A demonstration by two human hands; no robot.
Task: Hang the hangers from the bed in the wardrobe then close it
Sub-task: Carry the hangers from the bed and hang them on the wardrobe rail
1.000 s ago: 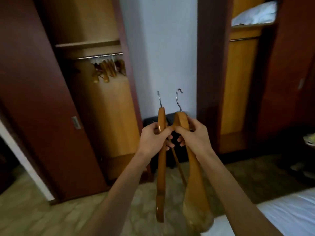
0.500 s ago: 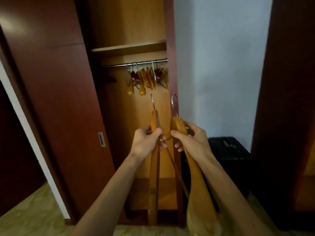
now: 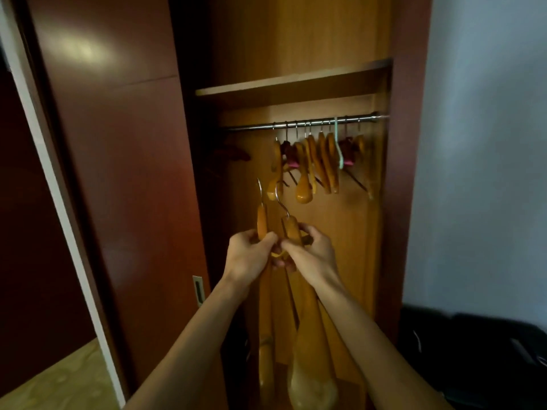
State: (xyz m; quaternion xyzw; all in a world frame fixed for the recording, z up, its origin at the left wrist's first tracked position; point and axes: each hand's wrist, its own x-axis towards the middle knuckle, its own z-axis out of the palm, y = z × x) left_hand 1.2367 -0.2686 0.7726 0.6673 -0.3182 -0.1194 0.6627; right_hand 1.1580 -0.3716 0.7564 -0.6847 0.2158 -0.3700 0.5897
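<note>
While my left hand (image 3: 251, 258) grips one wooden hanger (image 3: 264, 306) and my right hand (image 3: 310, 257) grips the other (image 3: 307, 335), both below the rail (image 3: 302, 123), their crossed bars could snag, and the crowded rail might catch a hook.

Black suitcase (image 3: 473, 356): dark, on the floor at lower right. White wall (image 3: 485, 143): plain, directly above and behind the suitcase. White door frame (image 3: 59, 202): slanted strip well to the suitcase's left. Patterned beige floor (image 3: 56, 383): visible far left of the suitcase.
</note>
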